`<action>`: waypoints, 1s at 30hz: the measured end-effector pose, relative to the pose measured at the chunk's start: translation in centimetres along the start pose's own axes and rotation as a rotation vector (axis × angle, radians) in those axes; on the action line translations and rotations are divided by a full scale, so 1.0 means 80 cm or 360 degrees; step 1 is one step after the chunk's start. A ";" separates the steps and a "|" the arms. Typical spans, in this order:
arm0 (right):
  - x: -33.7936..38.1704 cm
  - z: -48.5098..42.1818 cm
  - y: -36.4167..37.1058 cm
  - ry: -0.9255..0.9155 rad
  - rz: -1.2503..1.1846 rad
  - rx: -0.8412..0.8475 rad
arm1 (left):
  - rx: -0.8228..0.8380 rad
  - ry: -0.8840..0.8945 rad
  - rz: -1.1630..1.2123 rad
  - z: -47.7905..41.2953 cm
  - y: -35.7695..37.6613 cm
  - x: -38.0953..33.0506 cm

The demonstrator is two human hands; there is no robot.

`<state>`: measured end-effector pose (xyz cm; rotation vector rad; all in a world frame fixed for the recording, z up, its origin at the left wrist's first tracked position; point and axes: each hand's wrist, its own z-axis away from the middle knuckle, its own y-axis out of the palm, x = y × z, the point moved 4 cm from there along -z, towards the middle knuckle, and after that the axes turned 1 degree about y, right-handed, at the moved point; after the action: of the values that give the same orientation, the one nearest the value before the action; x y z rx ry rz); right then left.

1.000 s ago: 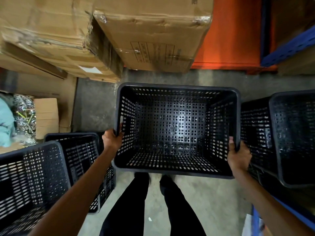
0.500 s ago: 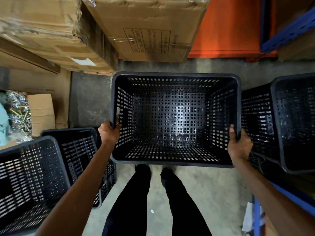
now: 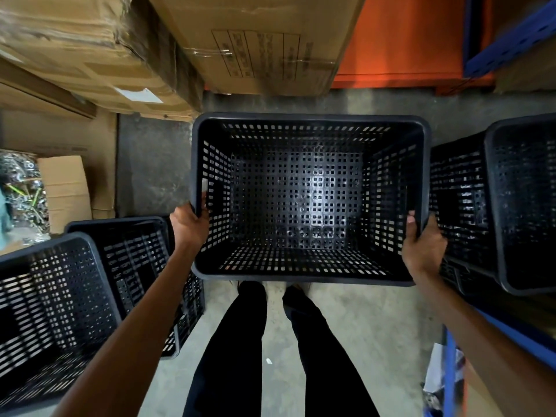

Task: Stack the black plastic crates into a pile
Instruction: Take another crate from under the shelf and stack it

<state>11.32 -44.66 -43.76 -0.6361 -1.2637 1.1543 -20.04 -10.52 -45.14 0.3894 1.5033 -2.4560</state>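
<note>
Between the earlier frames and now, our two hands have kept their hold on the black crate [image 3: 310, 197] while it has slid slightly lower and closer in our view, and the cardboard boxes [image 3: 258, 40] beyond it have crept further toward the top edge.

Our left hand [image 3: 188, 225] is closed over the crate's left rim near its close corner, thumb tucked inside the perforated wall. Our right hand [image 3: 422, 246] is clamped on the right rim in the matching spot, fingers hooked over the edge. Between our two grips the crate hangs mouth-up, its open top facing us and its perforated floor facing the concrete floor [image 3: 153, 164]. Its long axis runs side to side, from one grip to the other, and the short sides are the ones we hold. We cannot tell whether its base touches the ground.

Below our grips, our dark trouser legs [image 3: 234, 350] stand under the crate's near rim. Outside the left grip, two more crates [image 3: 90, 284] sit one behind the other, also mouth-up. Just outside the right grip, another crate [image 3: 523, 206] stands next to the held one, set beside a further dark crate wall. Beyond the far rim, an orange panel [image 3: 403, 40] rises beside the boxes.
</note>
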 end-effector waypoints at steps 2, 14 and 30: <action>-0.002 -0.001 0.003 0.0002 0.0060 0.0045 | 0.0024 -0.0005 -0.0018 0.000 -0.001 -0.002; -0.009 0.002 0.002 -0.0043 0.0209 0.0128 | 0.0102 0.0056 0.0073 -0.010 0.005 0.008; -0.033 -0.002 0.016 -0.0383 0.0229 0.0008 | -0.0013 0.0324 0.0166 -0.023 0.010 0.018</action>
<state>11.39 -46.63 -45.96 -0.6052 -1.4352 1.3849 -20.94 -9.33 -47.08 0.7173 1.5255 -2.3884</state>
